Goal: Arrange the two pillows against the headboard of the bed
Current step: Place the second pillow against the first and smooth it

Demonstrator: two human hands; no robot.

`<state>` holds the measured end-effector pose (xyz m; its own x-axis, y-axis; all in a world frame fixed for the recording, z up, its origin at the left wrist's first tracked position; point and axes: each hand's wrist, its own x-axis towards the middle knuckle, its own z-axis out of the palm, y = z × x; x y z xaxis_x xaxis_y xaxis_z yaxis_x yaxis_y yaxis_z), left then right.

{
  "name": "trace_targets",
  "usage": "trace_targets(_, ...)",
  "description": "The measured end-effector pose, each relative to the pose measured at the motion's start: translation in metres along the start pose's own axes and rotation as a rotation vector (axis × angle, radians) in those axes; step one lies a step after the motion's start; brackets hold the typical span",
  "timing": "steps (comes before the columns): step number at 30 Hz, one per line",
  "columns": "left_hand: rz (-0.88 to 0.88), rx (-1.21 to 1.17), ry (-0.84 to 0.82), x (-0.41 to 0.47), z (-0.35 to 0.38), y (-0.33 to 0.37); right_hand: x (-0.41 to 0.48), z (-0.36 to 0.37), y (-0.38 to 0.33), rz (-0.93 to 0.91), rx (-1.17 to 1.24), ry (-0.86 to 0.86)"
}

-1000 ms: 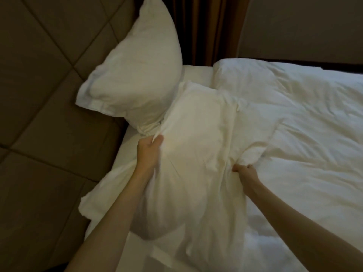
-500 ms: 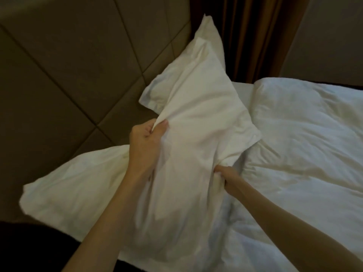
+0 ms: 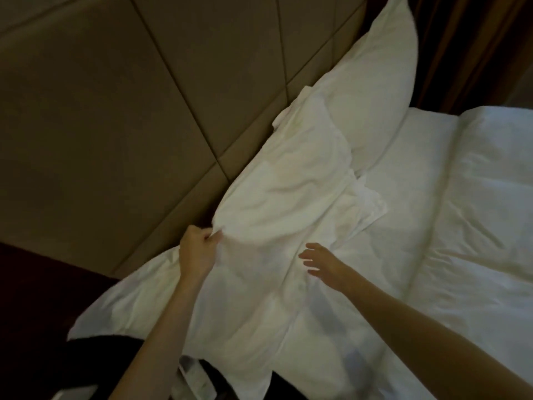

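Two white pillows lie along the padded brown headboard [image 3: 121,116]. The far pillow [image 3: 375,90] stands upright against it near the curtain. The near pillow [image 3: 288,203] leans low against the headboard and overlaps the far one's lower corner. My left hand [image 3: 199,249] pinches the near pillow's fabric at its left edge, close to the headboard. My right hand [image 3: 323,261] hovers with spread fingers just over the pillow's lower part, holding nothing.
A white duvet [image 3: 461,226] covers the bed to the right. A brown curtain [image 3: 476,47] hangs at the top right. Dark floor and some dark items [image 3: 86,365] lie by the bed's near corner at the lower left.
The near pillow has gone from being lifted in both hands to resting against the headboard. My right hand has let go and opened. The view has shifted left.
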<state>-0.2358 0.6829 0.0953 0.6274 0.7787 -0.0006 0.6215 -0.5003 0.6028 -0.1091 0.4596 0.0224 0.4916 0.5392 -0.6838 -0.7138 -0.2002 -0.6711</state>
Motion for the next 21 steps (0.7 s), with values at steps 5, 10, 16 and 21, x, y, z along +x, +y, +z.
trace_targets(5, 0.008, 0.418, -0.009, 0.003, 0.025, -0.035, 0.004, -0.007, -0.005, -0.017, -0.046, 0.06)
trace_targets(10, -0.003, 0.39, 0.031, 0.02, 0.049, -0.013, 0.011, -0.013, -0.004, -0.023, -0.153, 0.163)
trace_targets(16, 0.071, 0.122, 0.001, 0.059, 0.063, 0.015, 0.027, -0.031, -0.01, -0.008, -0.181, 0.287)
trace_targets(21, 0.364, 0.332, -0.038, 0.107, 0.092, 0.07, 0.043, -0.048, -0.03, -0.043, -0.114, 0.409)
